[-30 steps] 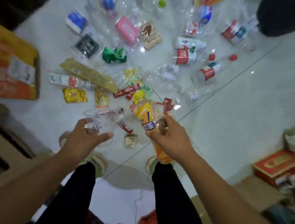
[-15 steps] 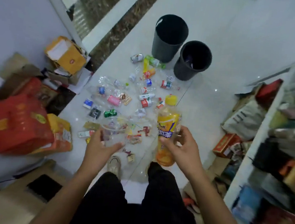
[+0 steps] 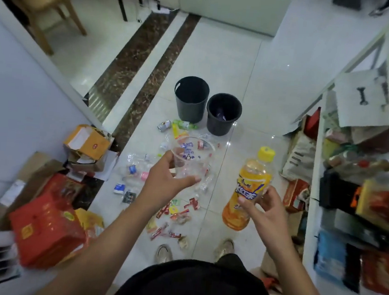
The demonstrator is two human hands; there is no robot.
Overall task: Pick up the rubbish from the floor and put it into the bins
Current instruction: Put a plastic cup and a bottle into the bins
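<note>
the person stands on the white tiled floor [image 3: 254, 65], both hands raised in front of the body. the left hand [image 3: 167, 180] has its grip closed around the lower part of a clear plastic cup [image 3: 191, 157] with blue print, thumb on the near side and fingers wrapped behind, the cup upright with its mouth facing up. the right hand [image 3: 266, 207] has its grip pinching the middle of an orange drink bottle [image 3: 248, 189] with a yellow cap, held upright and slightly tilted, fingers pressed on the label.

ahead on the floor stand two black bins side by side, nearly touching: the left bin [image 3: 191, 100] and the right bin [image 3: 223, 113], which has something pale and purple inside. between the bins and the person's shoes [image 3: 164, 253] lies scattered rubbish [image 3: 176, 212]: red wrappers, small bottles, a can and a green bottle just before the left bin.

a red box [image 3: 45, 228] and a yellow carton [image 3: 87, 141] sit against the left wall. a white shelf [image 3: 311, 228] crowded with packets runs along the right. a wooden chair [image 3: 44, 0] stands far left.
</note>
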